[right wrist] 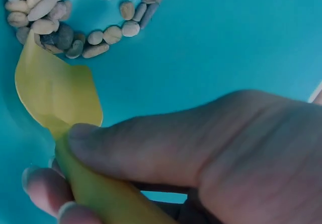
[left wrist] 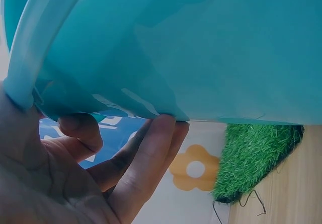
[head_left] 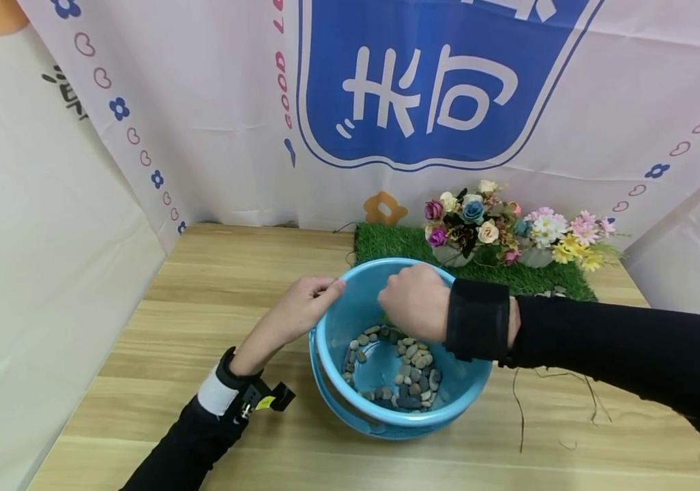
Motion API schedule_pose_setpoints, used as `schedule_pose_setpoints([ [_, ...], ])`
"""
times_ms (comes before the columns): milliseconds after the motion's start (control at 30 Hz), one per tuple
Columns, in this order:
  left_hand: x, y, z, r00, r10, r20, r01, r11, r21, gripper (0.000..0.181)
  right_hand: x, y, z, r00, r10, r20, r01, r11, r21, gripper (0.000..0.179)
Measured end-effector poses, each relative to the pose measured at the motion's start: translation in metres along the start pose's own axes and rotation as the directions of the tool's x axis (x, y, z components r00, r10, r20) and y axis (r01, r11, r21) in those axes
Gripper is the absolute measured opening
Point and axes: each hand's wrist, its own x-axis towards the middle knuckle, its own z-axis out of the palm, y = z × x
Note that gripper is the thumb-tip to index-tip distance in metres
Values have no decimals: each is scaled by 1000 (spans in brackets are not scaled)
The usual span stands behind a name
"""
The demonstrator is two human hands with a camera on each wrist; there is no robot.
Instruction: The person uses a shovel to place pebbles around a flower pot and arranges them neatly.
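Observation:
A light-blue bucket [head_left: 328,354] stands on the table with pebbles [head_left: 414,368] spread around its bottom. My left hand [head_left: 301,307] grips the bucket's rim on its left side. In the left wrist view, the fingers [left wrist: 146,163] of that hand lie against the outer wall. My right hand [head_left: 417,300] is inside the bucket. The right wrist view shows it holding a yellow toy shovel [right wrist: 60,93] by the handle, thumb on top. The shovel's tip touches the pebbles near the wall; its scoop carries no visible stones. From the head view, the hand hides most of the shovel.
Behind the bucket lies a strip of artificial grass [head_left: 387,239] with pots of artificial flowers [head_left: 479,218] on it. The bucket's handle [head_left: 350,419] hangs down at the front. Thin dry strands [head_left: 518,409] lie on the wooden table [head_left: 202,320]. A printed curtain [head_left: 233,136] hangs behind.

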Motion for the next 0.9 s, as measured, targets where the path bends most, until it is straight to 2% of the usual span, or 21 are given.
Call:
schedule_pose_setpoints([
  [333,0,2,1,1000,-3,-21,3,1000,2,36,7,-1,-2,999,6,40,-7,1000,17,35],
  [467,0,1,2,1000,5,-22,-5,1000,-1,36,12,-6,-4,991,37,125,-34,999,-24,30],
  [567,0,1,2,1000,8,-19,-8,1000,2,37,16,-8,-5,983,31,183,-23,999,-45,26],
  [733,0,1,2,1000,1,-16,-1,1000,5,39,16,-6,-5,986,-19,163,26,999,-40,25],
  [900,0,3,1,1000,-9,-7,9,1000,-9,38,13,-3,-1,986,-80,147,82,997,-11,32],
])
